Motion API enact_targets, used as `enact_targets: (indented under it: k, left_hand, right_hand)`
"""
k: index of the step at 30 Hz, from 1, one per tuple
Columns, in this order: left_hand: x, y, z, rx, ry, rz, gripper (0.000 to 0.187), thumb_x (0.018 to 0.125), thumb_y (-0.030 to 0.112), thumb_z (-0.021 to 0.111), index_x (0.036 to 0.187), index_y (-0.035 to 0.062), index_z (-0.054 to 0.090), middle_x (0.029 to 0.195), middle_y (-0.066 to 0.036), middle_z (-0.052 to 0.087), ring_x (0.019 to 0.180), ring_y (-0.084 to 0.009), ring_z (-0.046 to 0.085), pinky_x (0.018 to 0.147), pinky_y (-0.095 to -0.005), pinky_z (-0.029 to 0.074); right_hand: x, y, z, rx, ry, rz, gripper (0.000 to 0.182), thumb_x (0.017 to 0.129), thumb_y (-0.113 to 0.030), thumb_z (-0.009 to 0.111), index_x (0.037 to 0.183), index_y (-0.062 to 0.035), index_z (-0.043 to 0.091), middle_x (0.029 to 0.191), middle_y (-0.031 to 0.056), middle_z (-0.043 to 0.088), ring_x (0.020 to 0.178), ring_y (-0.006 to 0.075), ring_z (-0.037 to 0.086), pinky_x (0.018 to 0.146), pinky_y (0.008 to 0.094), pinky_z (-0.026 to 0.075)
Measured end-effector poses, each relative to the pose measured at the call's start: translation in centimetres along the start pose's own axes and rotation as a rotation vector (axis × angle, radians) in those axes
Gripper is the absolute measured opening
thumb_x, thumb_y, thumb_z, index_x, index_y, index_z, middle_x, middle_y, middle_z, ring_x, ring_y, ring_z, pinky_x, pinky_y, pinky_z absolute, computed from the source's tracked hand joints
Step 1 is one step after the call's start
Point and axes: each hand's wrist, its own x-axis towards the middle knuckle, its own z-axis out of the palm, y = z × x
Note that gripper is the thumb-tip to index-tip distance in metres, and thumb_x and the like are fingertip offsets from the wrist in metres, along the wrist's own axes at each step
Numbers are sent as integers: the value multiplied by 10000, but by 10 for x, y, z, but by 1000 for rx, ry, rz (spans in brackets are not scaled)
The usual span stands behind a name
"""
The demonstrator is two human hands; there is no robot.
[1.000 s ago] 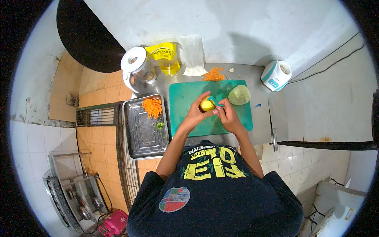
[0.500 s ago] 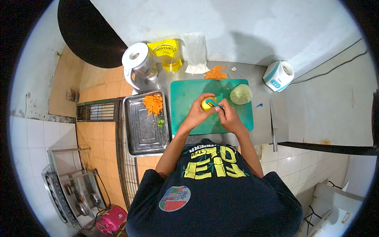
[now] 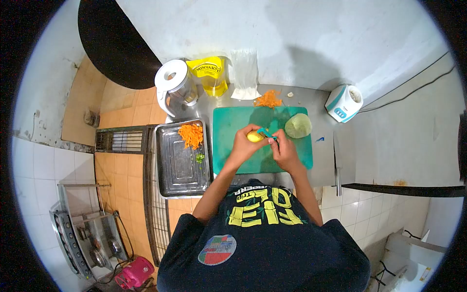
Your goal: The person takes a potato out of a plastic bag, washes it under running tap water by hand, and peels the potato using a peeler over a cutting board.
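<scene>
My left hand (image 3: 242, 147) is closed around a small yellow potato (image 3: 254, 136) over the green cutting board (image 3: 227, 161). A teal peeler (image 3: 264, 132) is gripped in my right hand (image 3: 286, 153), its head right beside the potato. The fingertips of both hands come close together here. A pale green cabbage (image 3: 298, 126) rests on the board's right side, just beyond my right hand.
Left of the board, a metal tray (image 3: 181, 182) holds shredded carrot (image 3: 191, 136) and chopped greens (image 3: 200, 158). Behind stand a pitcher (image 3: 176, 85), a yellow oil pouch (image 3: 212, 77) and orange peelings (image 3: 268, 99). To the right are a knife (image 3: 338, 181) and a white-teal appliance (image 3: 344, 103).
The potato has been turned in my left hand and shows a longer side. The peeler has shifted to its right end. The whole view has moved slightly, with the counter lower in it.
</scene>
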Motion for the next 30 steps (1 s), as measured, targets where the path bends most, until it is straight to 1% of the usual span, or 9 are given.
enact_targets:
  k: [4,11,14,17,20,22,26,28,30]
  left_hand:
    - [0,-7,2,36,53,-55,411,705,184,915,962,0,653,809,-6,675,745,-59,592,659,-239,510]
    - [0,-10,-1,71,41,-21,424,698,185,918,973,3,652,834,-9,683,760,-59,597,673,-239,518]
    - [1,-19,-2,63,16,-13,447,703,183,917,1014,17,643,852,-3,677,776,-63,597,685,-239,519]
    - [1,-27,-1,18,2,8,463,701,177,918,1054,24,659,880,-8,682,793,-67,602,714,-238,522]
    - [0,-8,-5,46,11,31,463,704,167,913,1070,25,667,922,-21,688,819,-72,612,743,-246,525]
    - [1,-4,-7,10,30,41,433,712,165,906,1043,20,667,932,-30,692,836,-76,609,760,-251,523]
    - [1,-26,-11,-116,-25,-84,423,831,154,782,1184,18,593,1018,-72,667,858,-116,638,727,-266,519]
    - [0,-27,-14,-251,-41,-197,428,890,146,699,1265,19,535,1072,-94,650,878,-144,655,698,-271,512]
    - [-1,-28,-15,-188,-86,-162,439,918,120,625,1321,22,480,1105,-109,639,894,-169,667,668,-273,502]
  right_hand:
    - [-3,-1,3,-16,34,3,246,995,-272,547,1096,-56,486,765,246,642,740,486,630,623,571,465]
    - [-5,-1,6,-41,15,47,252,999,-277,535,1135,-76,468,850,266,644,802,500,620,657,601,455]
    - [-4,13,14,31,82,-18,183,994,-177,544,1088,-40,467,729,222,570,664,436,573,577,482,408]
    - [-2,41,19,31,179,-61,190,997,-183,545,1089,-35,469,734,198,579,652,390,575,584,461,409]
    - [-8,57,5,21,87,190,232,1002,-250,535,1131,-63,486,836,248,626,806,470,624,657,531,459]
    - [-12,59,-2,-26,56,188,254,996,-268,550,1133,-60,501,869,254,633,829,465,632,677,524,472]
    - [-18,63,-3,-158,-6,183,336,985,-309,578,1195,-52,524,973,250,657,913,448,645,759,502,500]
    - [-17,58,-2,-42,11,201,374,986,-318,578,1230,-40,526,1015,224,671,943,415,657,800,479,505]
    - [-15,54,2,71,7,200,398,990,-314,571,1262,-28,518,1019,194,675,936,367,661,812,449,507]
